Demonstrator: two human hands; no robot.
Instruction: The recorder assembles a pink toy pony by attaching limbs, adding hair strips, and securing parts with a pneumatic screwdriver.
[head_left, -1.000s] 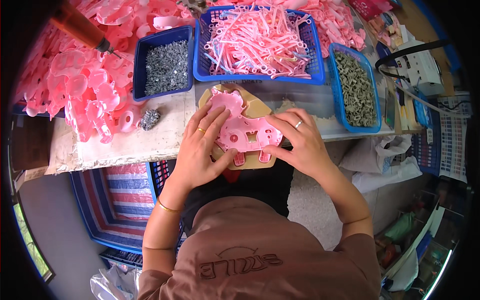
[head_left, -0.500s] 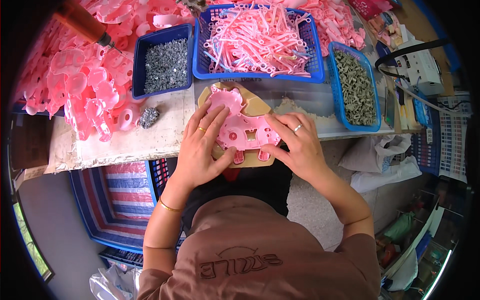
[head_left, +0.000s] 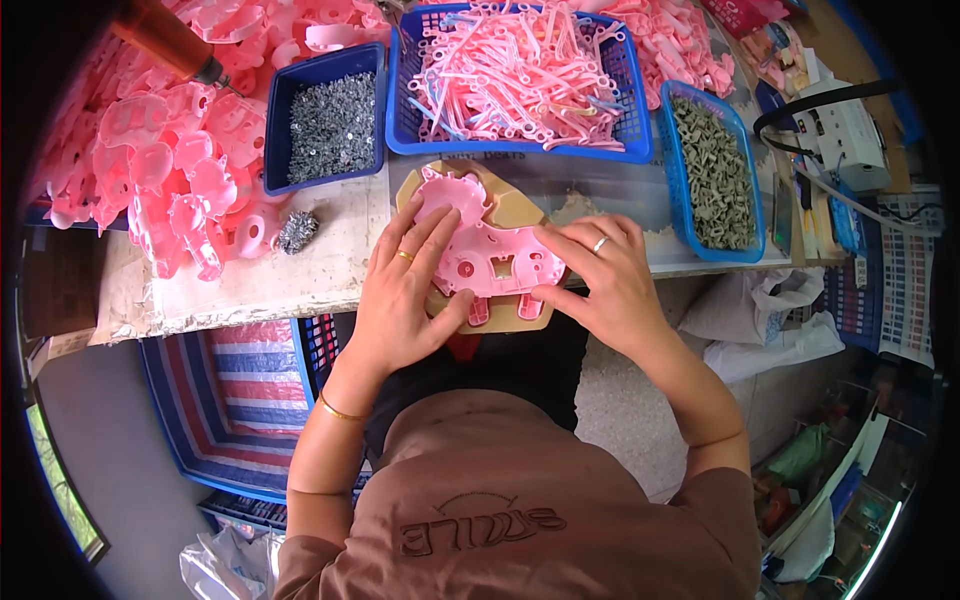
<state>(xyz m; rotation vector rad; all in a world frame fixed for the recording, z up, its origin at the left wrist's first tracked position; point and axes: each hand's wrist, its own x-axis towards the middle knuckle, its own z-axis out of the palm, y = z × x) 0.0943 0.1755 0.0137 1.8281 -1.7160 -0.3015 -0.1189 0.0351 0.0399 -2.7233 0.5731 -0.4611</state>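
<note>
A pink plastic toy shell (head_left: 490,250), hollow side up, lies on a tan shaped holding block (head_left: 510,200) at the table's front edge. Two short pink leg-like parts (head_left: 479,311) show at its near side. My left hand (head_left: 405,275) rests on the shell's left side, fingers stretched and slightly spread, thumb at the lower edge. At the right end, my right hand (head_left: 605,270) has its fingertips and thumb apart, touching or very close to the shell's rim. Some of the shell's left side is hidden under my left fingers.
Behind the block stand a dark blue bin of small screws (head_left: 327,115), a blue basket of pink sticks (head_left: 400,140) and a light blue basket of greenish-grey pieces (head_left: 758,240). Pink shells (head_left: 190,160) are heaped at left under an orange power screwdriver (head_left: 165,40). A screw clump (head_left: 298,231) lies nearby.
My right hand has shifted slightly right and up along the shell's end. My left hand and the shell have hardly moved.
</note>
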